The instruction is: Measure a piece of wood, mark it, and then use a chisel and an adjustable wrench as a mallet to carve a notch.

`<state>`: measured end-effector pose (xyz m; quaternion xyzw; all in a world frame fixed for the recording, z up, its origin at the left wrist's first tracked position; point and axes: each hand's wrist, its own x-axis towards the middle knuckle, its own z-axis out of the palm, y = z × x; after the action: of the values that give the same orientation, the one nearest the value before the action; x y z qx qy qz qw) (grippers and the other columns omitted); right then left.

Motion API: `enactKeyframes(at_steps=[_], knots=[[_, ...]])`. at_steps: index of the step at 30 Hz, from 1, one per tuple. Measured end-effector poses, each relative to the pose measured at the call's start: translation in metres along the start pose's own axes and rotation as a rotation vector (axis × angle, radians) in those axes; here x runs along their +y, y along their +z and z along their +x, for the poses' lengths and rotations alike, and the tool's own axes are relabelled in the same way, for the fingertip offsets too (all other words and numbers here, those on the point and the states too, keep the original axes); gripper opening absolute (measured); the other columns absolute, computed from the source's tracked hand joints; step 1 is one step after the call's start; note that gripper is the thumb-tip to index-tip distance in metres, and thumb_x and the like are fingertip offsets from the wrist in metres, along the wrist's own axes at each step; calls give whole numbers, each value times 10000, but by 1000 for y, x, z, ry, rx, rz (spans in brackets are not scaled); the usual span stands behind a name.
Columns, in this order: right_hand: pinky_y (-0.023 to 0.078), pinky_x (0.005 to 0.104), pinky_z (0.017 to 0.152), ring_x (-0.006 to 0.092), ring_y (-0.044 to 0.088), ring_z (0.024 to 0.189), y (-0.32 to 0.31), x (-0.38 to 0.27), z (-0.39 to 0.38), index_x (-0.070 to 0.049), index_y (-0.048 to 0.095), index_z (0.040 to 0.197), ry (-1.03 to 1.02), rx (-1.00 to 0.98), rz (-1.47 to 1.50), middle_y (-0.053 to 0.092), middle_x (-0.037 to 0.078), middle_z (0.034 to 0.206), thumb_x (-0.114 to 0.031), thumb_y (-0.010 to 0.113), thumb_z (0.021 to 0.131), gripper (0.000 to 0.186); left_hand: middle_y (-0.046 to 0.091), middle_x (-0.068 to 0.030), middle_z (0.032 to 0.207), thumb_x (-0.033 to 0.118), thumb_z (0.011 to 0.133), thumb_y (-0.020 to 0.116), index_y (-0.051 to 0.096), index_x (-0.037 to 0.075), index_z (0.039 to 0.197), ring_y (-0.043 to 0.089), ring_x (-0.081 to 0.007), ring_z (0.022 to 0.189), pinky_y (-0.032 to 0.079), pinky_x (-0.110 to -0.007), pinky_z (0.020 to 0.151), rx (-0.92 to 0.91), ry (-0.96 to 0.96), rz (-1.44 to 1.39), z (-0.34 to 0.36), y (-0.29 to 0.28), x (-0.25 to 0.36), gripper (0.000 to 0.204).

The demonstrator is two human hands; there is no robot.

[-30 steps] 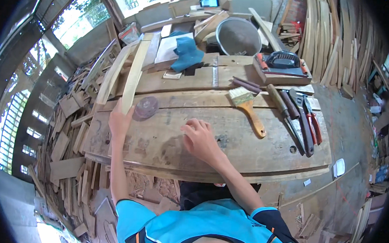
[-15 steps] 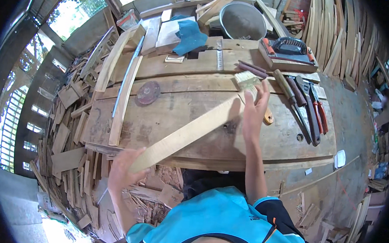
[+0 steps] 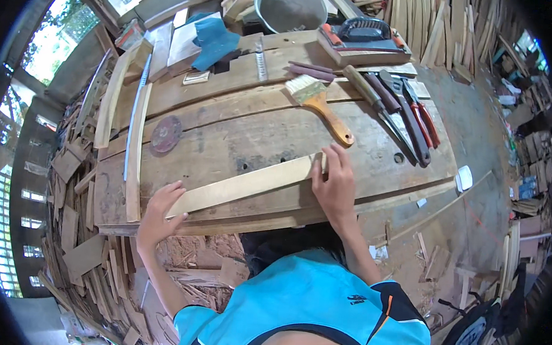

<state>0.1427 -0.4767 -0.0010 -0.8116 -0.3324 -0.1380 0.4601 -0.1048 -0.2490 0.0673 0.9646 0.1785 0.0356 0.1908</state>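
Over the worktop [image 3: 382, 169], along its near side and perhaps touching it, lies the wooden strip [image 3: 247, 185]. The left hand [image 3: 159, 214] and right hand [image 3: 336, 187] grip its opposite ends; even, light pressure should prevent twisting.

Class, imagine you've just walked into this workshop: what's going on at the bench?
A person in a blue shirt holds a pale wooden strip near the front edge of a wooden bench. The left hand grips one end, the right hand the other. Farther back lie a reddish round disc and a paintbrush, both untouched.
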Motion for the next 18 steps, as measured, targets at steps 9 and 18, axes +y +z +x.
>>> enactKeyframes(at_steps=[9,18], knots=[[429,394,797,357,530,891,-7,-4,-1,9,513,1007,-197,-143,49,532,187,999,-96,562,749,283,557,-112,1021,217,764,570,558,69,1006,514,-292,961,408,-374,822,-46,524,-144,111,4,94,284],[374,398,834,322,501,942,-58,68,46,-5,522,1016,-24,269,-503,523,166,999,-52,530,757,263,534,-77,786,246,743,624,577,45,931,512,-174,711,436,-293,643,-495,655,-435,195,77,113,279]])
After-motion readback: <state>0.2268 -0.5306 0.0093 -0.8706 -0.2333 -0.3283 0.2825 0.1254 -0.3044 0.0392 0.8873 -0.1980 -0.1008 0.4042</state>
